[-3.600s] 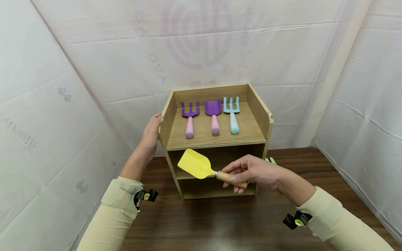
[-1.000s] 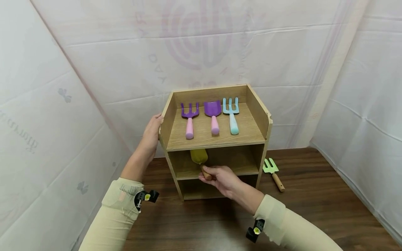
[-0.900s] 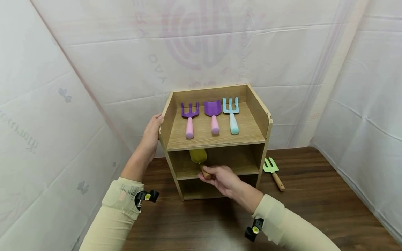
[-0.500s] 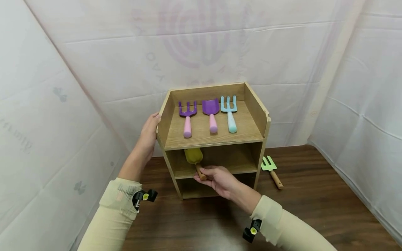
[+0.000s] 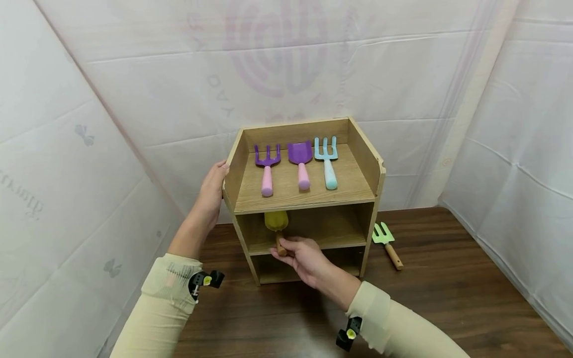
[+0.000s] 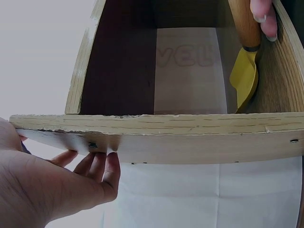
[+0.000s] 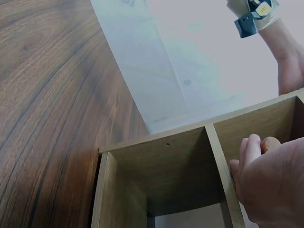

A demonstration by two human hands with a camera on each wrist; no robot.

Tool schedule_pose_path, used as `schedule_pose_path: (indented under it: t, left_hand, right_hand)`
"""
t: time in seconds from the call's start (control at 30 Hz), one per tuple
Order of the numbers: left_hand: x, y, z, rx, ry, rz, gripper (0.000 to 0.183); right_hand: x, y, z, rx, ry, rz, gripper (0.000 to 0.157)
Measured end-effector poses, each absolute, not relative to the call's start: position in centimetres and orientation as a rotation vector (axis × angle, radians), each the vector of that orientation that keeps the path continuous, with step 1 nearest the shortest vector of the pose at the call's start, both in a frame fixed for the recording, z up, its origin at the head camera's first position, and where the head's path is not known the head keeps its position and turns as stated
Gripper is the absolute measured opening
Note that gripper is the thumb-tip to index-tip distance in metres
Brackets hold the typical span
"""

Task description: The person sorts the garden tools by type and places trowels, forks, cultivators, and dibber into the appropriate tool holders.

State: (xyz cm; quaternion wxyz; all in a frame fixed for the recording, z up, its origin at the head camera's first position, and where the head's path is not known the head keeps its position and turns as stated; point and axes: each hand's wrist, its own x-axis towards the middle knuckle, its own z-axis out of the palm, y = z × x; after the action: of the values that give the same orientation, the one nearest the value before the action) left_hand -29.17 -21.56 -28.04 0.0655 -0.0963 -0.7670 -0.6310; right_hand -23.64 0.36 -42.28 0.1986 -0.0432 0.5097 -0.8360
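Observation:
My right hand [image 5: 302, 258] pinches the wooden handle of a yellow hand trowel [image 5: 276, 219] at the middle compartment of a small wooden shelf unit [image 5: 309, 203]. The trowel's blade points inward, its far end hidden under the top board. In the left wrist view, the yellow blade [image 6: 244, 78] lies close along the middle board. The right wrist view shows the handle end [image 7: 270, 143] beside my fingers. My left hand [image 5: 210, 191] holds the unit's left side panel near its top, bent fingertips [image 6: 112, 161] against the outside face; its thumb is mostly hidden.
On the top shelf lie a purple fork with pink handle [image 5: 267, 171], a purple scoop with pink handle [image 5: 302, 166] and a light blue fork [image 5: 328, 164]. A green fork [image 5: 387, 246] lies on the dark wooden table [image 5: 452, 278]. White sheeting [image 5: 179, 99] stands behind and beside the unit.
My right hand has carried the trowel from in front of the unit into the middle compartment, then slightly left, turning it straighter. The left hand has kept its place on the side panel.

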Motion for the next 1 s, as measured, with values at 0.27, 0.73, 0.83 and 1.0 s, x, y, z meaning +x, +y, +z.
schedule_pose_path:
  t: [0.27, 0.73, 0.83, 1.0]
  left_hand:
    - [-29.15, -21.59, -28.04, -0.307, -2.301, -1.915, 0.058]
    - [-29.16, -21.56, -28.14, -0.309, -2.301, -1.91, 0.059]
    - [-29.28, -21.5, -28.2, -0.317, -2.292, -1.918, 0.059]
    - [-29.22, -21.43, -28.2, -0.32, -2.288, -1.919, 0.058]
  right_hand:
    - [-23.71, -0.31, -42.19, -0.092, 1.443, -2.354, 0.047]
    - [-24.21, -0.29, -42.16, -0.078, 1.463, -2.35, 0.047]
    - [-24.31, -0.15, -42.15, -0.085, 1.478, -2.343, 0.047]
    - [-24.32, 0.05, -42.12, -0.086, 1.484, -2.347, 0.048]
